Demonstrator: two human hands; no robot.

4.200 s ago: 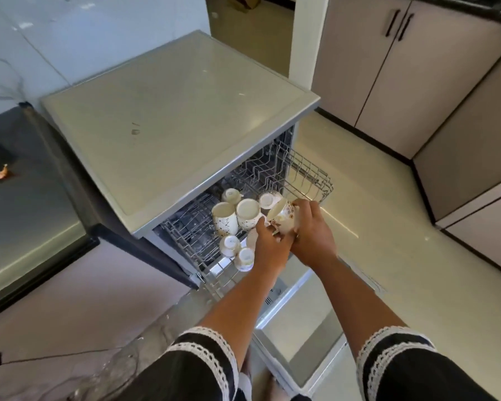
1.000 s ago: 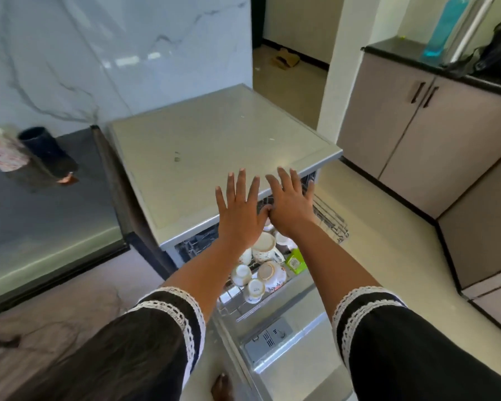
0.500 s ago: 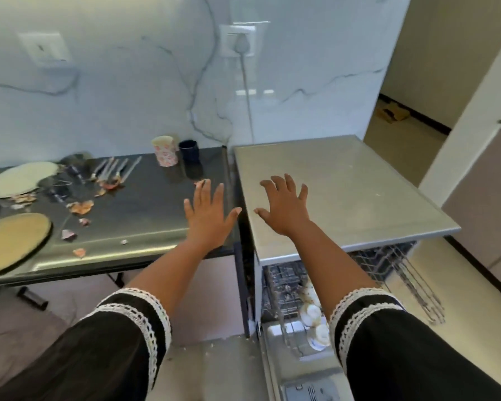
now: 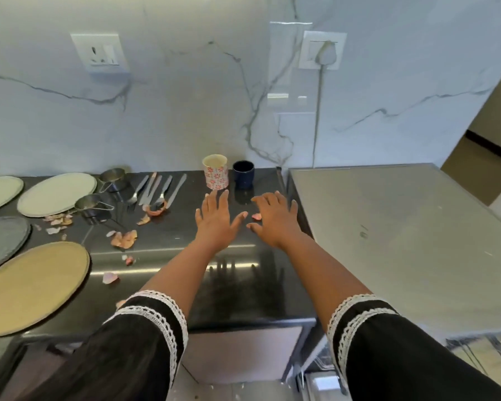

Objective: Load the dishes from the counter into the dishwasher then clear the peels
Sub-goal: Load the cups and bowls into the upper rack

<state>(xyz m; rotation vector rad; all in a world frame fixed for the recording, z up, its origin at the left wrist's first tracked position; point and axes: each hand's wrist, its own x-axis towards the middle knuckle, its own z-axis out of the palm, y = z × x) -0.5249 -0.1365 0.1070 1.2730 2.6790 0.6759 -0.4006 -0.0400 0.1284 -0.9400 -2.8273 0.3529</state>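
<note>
Dark bench [image 4: 162, 247]: plates [image 4: 57, 193], cutlery [image 4: 156, 188], scattered peels [image 4: 124, 238], floral cup [image 4: 215, 175], navy cup [image 4: 243, 174]; left hand [image 4: 216, 219], right hand [image 4: 275, 218] flat-fingered, empty, near cups; dishwasher [image 4: 402, 241] rightward

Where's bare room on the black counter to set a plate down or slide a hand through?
Bare patch: the front strip of the black counter, between the tan plate and the dishwasher top. That steel top is bare too. Crowded: the left side, with plates, cutlery, measuring cups and peels.
</note>
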